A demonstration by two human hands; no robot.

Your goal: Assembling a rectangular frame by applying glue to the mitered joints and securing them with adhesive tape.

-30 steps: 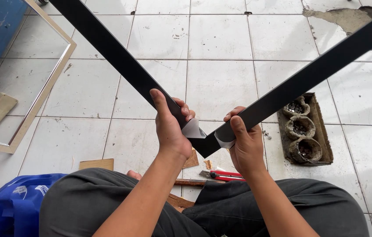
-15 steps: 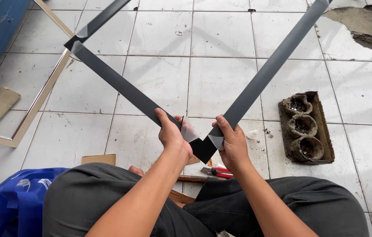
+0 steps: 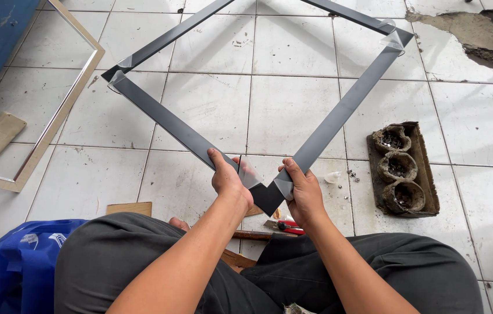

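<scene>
Head view: person seated on white tiled floor (image 3: 293, 110), knees apart, holding a dark grey square frame (image 3: 339, 116) out in front, turned diamond-wise so one corner points at the lap.

Left hand (image 3: 229, 181) grips the left bar just above that near corner, thumb on top, fingers wrapped under. Right hand (image 3: 303, 189) grips the right bar the same way, on the other side of the joint. Both closed on the frame, just beside each other with the mitred corner between them. My read: hands sit tight to the joint so both bars are controlled right where they meet.

Frame is in the air over the floor, far corner cut off by the top edge of the view. Clear tape (image 3: 396, 39) or film wraps the right corner; similar clear wrap shows at the left corner and near the hands, likely binding the mitres.

Around it:
- red-handled tool (image 3: 286, 225) on the floor just below the hands, within reach
- small screws (image 3: 352, 173) scattered right of the right hand
- brick with three holes (image 3: 400, 168) further right, well apart from the frame
- light metal frame (image 3: 54, 116) lying flat at left
- blue bag (image 3: 8, 267) against the left thigh
</scene>
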